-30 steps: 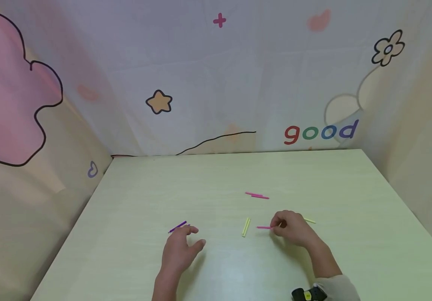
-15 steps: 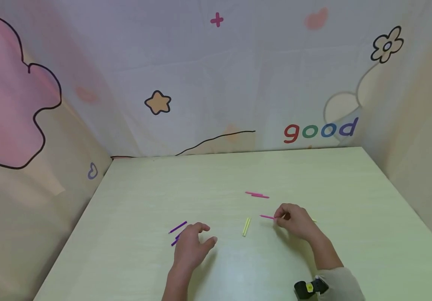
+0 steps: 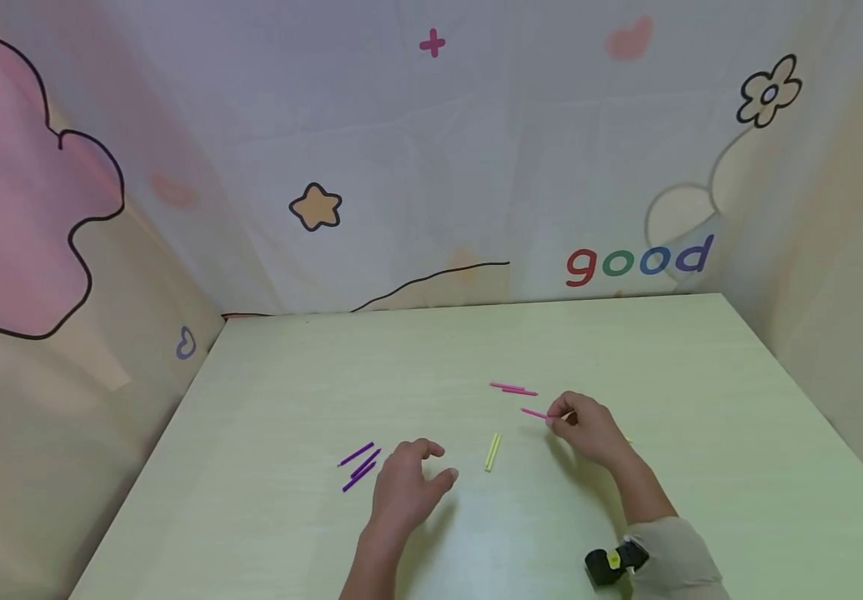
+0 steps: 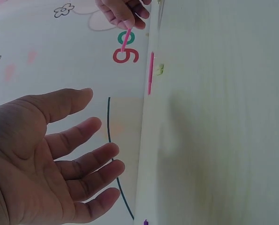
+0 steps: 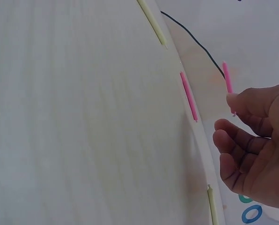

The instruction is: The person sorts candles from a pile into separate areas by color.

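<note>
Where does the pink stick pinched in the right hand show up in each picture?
Head: the pink stick is right of centre, below mid-height, at the right hand.
Left wrist: near the top, just left of centre.
Right wrist: right side, above mid-height.
Shared landmark: the coloured lettering on the backdrop, only partly visible in both wrist views.

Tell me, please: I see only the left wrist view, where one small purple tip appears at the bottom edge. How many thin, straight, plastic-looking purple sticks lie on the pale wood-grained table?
Observer: In the head view, three purple sticks show, left of the left hand.
Operator: Besides the slim, plastic-looking pink stick which the right hand pinches, how many more lie there?
Observer: Two resting pink sticks, close together, in the head view.
</note>
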`<state>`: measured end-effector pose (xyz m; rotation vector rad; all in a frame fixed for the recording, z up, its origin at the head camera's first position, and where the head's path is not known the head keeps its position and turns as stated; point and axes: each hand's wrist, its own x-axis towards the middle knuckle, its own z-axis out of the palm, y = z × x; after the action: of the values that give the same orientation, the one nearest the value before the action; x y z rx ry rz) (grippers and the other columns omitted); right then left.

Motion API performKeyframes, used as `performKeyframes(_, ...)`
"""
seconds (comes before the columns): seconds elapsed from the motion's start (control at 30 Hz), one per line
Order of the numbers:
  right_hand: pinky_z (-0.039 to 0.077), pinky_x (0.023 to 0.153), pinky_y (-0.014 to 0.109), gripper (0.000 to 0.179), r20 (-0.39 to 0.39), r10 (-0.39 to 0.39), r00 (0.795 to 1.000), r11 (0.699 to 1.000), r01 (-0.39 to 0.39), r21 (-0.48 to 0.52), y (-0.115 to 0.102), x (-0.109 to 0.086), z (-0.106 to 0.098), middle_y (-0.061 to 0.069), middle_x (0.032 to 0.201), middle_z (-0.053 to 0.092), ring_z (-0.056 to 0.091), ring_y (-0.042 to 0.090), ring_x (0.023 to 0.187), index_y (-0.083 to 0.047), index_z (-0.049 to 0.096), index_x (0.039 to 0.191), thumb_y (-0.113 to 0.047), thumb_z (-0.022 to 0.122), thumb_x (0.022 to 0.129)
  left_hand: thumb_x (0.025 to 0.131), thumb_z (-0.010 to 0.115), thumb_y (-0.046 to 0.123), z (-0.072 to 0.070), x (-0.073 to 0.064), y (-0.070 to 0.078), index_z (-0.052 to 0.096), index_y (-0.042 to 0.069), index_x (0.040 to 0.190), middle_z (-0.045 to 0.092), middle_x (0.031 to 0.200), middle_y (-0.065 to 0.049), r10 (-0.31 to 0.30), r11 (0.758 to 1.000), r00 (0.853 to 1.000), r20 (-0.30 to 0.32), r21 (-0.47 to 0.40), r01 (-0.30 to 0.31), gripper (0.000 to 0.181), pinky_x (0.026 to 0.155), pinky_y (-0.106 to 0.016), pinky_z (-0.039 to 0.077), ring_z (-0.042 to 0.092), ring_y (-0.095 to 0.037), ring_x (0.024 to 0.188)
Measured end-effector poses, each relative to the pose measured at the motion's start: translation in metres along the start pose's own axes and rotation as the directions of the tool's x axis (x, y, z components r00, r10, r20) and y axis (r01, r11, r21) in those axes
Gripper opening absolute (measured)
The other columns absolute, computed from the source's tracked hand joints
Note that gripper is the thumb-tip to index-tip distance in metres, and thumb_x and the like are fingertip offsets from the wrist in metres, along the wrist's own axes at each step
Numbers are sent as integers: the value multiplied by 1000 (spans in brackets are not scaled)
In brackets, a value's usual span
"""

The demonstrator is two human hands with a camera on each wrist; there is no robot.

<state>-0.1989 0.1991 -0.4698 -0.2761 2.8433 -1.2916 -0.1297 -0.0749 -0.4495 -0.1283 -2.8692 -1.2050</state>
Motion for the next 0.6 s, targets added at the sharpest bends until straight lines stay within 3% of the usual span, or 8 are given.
performKeyframes(0.23,44,68,34,5,-11,-42,999,999,42,8,2,8,4,7,86,60,55,21,77,-1,58,88,-3,61,85,77,73,24,6,3,5,65,10,98,59,100,-11,20,1000,999,28,1,-20,26,73,-43,43,55,-28,91)
performKeyframes(0.6,45,72,37,6,-3,-24,1000,1000,24,7,4,16,9,6,84,60,57,23,78,0,57,88,-4,61,85,77,73,25,17,10,9,66,11,99,58,98,-9,21,1000,998,62,-12,-20,27,70,-40,44,55,-26,87)
